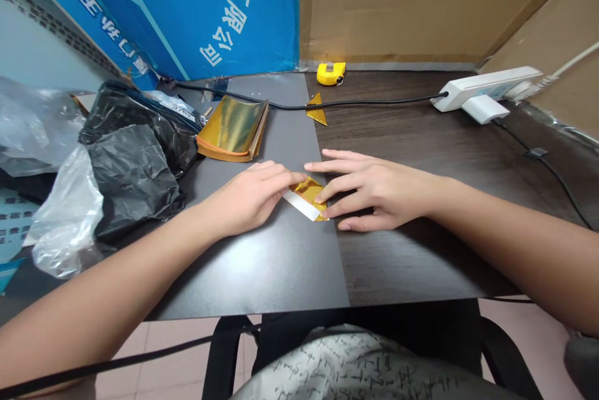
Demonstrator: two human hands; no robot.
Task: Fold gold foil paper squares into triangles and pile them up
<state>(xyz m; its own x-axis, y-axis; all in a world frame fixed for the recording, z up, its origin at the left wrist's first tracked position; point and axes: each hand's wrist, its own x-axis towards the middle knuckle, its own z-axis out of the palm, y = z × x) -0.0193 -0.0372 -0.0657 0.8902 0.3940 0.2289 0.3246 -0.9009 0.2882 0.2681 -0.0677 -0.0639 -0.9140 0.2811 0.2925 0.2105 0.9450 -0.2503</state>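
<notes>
Between my hands a small sheet of gold foil paper [309,191] lies partly folded on the table, with a white strip of its back showing along the near edge. My left hand [255,197] rests at the paper's left end, its fingers bent together and the fingertips on the foil; whether it pinches the edge is hidden. From the right, my right hand [367,191] reaches over with fingers spread, some fingertips pressing on the foil. Beyond them sits a stack of gold foil paper [234,125]. A folded gold triangle [317,110] lies farther back.
A yellow tape measure [331,73] sits against the cardboard at the back. A black cable [374,102] crosses the table to a white power strip [491,87]. Crumpled plastic bags [135,163] crowd the left side. The table's front edge [304,311] is close to me.
</notes>
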